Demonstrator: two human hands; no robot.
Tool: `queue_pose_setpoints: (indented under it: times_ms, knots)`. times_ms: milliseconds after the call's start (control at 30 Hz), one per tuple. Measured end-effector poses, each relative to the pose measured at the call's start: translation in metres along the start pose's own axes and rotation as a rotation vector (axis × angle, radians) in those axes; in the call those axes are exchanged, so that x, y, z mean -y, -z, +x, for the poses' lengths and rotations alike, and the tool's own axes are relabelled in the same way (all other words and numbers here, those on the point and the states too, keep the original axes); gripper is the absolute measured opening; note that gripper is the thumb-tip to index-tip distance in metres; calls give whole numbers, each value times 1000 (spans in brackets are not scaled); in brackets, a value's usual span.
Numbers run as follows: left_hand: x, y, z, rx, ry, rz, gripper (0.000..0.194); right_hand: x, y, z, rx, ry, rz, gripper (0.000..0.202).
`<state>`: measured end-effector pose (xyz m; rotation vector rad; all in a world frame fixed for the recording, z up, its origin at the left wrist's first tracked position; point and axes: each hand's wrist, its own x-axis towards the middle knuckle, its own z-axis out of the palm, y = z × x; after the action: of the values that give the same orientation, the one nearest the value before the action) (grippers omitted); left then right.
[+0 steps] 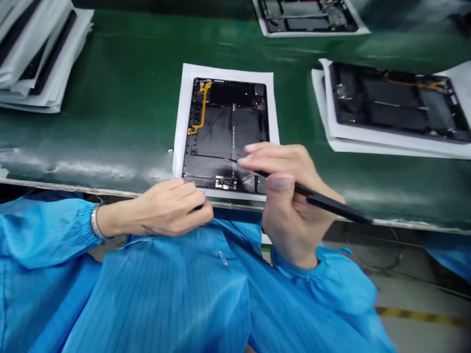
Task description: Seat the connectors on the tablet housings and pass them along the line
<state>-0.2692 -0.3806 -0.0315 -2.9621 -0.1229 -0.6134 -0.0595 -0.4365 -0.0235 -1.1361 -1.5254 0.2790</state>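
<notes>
An opened tablet (250,127) lies on a sheet of white paper (186,88) in front of me, its inner side facing up. An orange flex cable (203,110) runs along its left side, and a small circuit board (225,182) sits at its near edge. My right hand (294,196) grips black tweezers (316,198), their thin tip over the lower middle of the tablet. My left hand (176,208) rests at the table's front edge by the tablet's near left corner. Its fingers are curled closed, and whatever they may hold is hidden.
Another opened tablet (397,100) lies on white sheets at the right, and a further one (309,17) at the back. Wrapped panels are stacked in white sheets (69,63) at the far left. A tiny part (170,150) lies on the green tabletop (128,98).
</notes>
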Motion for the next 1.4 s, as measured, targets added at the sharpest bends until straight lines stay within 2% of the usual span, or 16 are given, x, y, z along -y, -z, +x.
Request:
queue_pose_setpoints:
  times_ms: [67,133,300,367,433,600,767,867,1133,1400]
  knots:
    - [1,-2,0,5,59,-83,24,2,-8,1,32,-17,90,28]
    - [5,1,-2,-19,218,-232,23,1,-16,0,91,-8,109,27]
    - [14,15,-3,-98,731,-737,7,-9,-30,-2,336,83,-96,17]
    - [18,15,-2,-103,866,-936,5,-12,-34,-2,391,84,-145,14]
    - [20,13,-1,-115,929,-1041,3,-13,-36,-2,407,89,-162,15]
    - [24,10,-2,-118,951,-1056,5,-12,-38,-2,408,91,-189,19]
    - [28,13,-6,-173,838,-722,7,-14,-38,2,395,78,-156,19]
    - [29,11,-9,-178,771,-628,7,-14,-39,3,371,80,-159,16]
    - [26,6,-10,-216,725,-581,7,-12,-42,-1,326,119,-271,13]
    - [24,4,-8,-224,666,-567,7,-14,-41,1,363,67,-171,18]
